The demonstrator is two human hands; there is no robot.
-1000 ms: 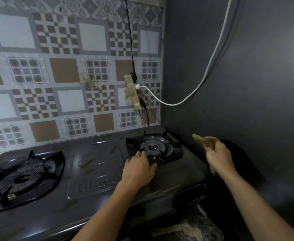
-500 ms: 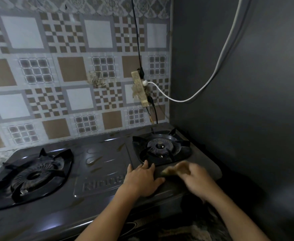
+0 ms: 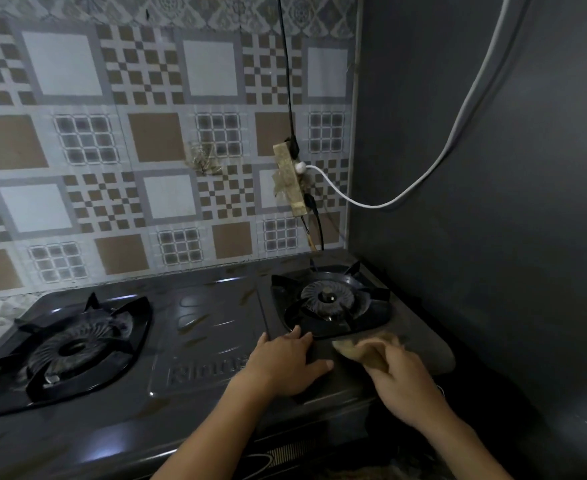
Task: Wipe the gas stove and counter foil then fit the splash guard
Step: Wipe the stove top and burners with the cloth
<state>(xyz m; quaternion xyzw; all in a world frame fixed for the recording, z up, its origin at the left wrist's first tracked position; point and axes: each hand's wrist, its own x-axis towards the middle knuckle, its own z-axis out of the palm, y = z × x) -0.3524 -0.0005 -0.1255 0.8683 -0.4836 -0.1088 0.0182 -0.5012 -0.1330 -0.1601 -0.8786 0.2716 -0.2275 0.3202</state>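
A dark two-burner gas stove [image 3: 209, 344] fills the lower part of the view, streaked with brown grease. My left hand [image 3: 287, 363] lies flat on the stove top just in front of the right burner [image 3: 332, 301], fingers spread. My right hand [image 3: 401, 379] presses a tan cloth [image 3: 358, 349] onto the stove's front right corner; the cloth is blurred. The left burner [image 3: 73, 348] sits at the far left. No splash guard is in view.
A patterned foil backsplash [image 3: 146, 150] covers the wall behind the stove. A taped socket strip [image 3: 290, 178] hangs on it with a black cord and a white cable [image 3: 423, 178]. A dark grey wall [image 3: 493, 202] stands close on the right.
My right hand has come down from beside the stove and now rubs the cloth on the front right corner. The left hand has stayed in place on the stove top.
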